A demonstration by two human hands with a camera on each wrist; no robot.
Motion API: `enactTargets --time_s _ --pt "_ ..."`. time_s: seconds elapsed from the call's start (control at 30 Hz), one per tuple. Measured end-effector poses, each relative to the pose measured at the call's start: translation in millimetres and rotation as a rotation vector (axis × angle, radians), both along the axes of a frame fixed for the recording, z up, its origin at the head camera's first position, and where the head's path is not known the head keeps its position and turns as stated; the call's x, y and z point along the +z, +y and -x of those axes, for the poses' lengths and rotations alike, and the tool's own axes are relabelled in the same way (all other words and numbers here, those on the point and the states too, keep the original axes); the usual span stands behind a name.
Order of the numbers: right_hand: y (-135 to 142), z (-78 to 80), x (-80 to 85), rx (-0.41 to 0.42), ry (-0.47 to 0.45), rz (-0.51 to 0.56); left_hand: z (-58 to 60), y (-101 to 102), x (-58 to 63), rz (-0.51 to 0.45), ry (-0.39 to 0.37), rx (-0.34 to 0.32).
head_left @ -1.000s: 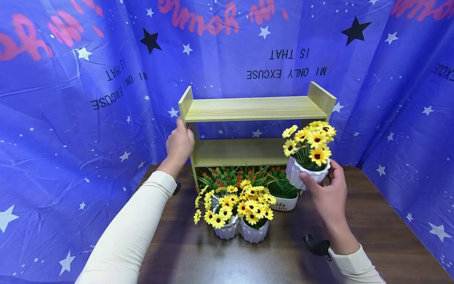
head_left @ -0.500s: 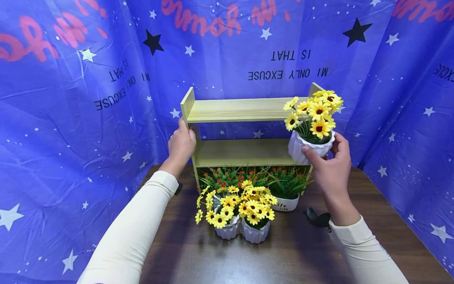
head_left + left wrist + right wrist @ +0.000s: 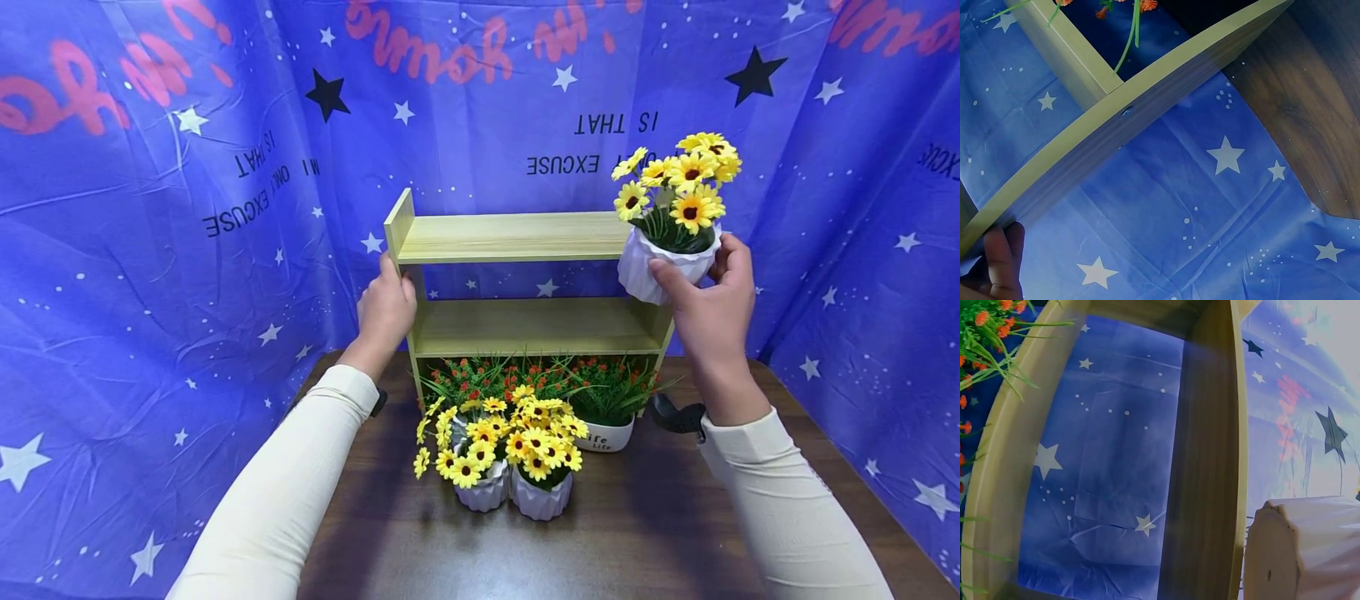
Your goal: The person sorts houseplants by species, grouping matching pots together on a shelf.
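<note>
With fingers curled round it, the right hand (image 3: 716,308) holds the flower pot (image 3: 675,240) nearly upright at the shelf's (image 3: 517,237) upper right, opposite the left hand (image 3: 386,308), which grips its left side.

Grips with left hand (image 3: 385,308), with fingers (image 3: 386,268) curled. Holds left wrist (image 3: 363,354) behind and below those fingers; extends left forearm (image 3: 300,467) forward toward them, nearly straight. Grips with right hand (image 3: 716,308), with thumb (image 3: 671,279) apart from fingers (image 3: 738,252). Holds right wrist (image 3: 737,398) below; slants right forearm (image 3: 787,500) inward, up toward the fingers. Holds both hands well apart.
</note>
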State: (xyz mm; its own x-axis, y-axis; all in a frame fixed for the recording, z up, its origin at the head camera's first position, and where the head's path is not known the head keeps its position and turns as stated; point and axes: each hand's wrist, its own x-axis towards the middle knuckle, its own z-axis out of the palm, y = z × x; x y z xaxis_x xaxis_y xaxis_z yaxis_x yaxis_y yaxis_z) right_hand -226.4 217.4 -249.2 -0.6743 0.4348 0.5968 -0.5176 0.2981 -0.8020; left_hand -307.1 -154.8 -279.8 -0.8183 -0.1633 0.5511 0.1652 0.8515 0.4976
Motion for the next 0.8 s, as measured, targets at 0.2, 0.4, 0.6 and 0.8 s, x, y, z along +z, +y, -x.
enactTargets --time_s 0.2,0.4,0.6,0.8 --pt "1 7.7 7.3 0.013 -0.036 0.004 -1.1 0 0.9 -0.005 0.002 -0.003" --pt "1 15.1 13.6 0.022 -0.055 0.03 -1.5 1 0.4 -0.005 0.007 -0.006" --pt "1 21.5 20.9 0.039 -0.059 0.029 -1.7 2 0.6 -0.004 0.022 -0.003" --pt "0 28.8 26.5 0.03 -0.067 0.022 -2.1 2 -1.1 -0.006 0.032 -0.003"
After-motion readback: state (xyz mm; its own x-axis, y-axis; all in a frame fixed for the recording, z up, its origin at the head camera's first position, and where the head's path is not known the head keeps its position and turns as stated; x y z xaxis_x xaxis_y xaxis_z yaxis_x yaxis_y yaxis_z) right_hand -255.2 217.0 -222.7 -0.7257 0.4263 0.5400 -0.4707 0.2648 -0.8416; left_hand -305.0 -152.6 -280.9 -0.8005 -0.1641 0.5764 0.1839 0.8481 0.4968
